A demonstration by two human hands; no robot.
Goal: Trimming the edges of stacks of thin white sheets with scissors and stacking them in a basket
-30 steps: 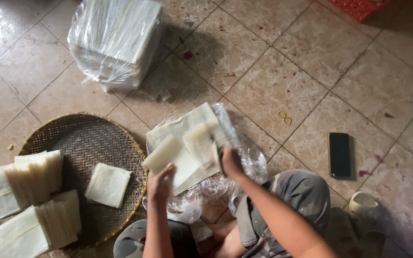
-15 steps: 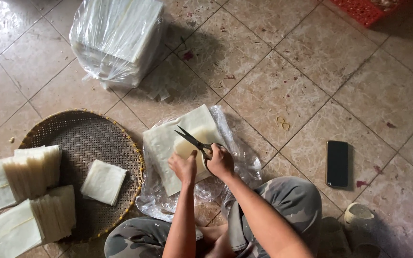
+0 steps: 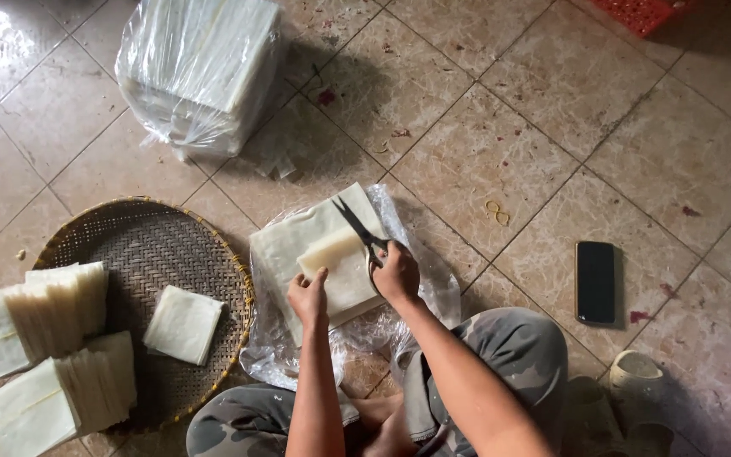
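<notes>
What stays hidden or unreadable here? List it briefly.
Head view, the only one:
- Scissors: handles hidden inside the right hand.
- Sheet stack: near edge covered by the left hand.
- Red crate: cut off by the top edge.
- Phone: screen dark, nothing legible.

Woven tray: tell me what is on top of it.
On the woven tray lie one square sheet stack and fanned cut stacks overhanging its left rim. The weave beneath them is covered.
</notes>
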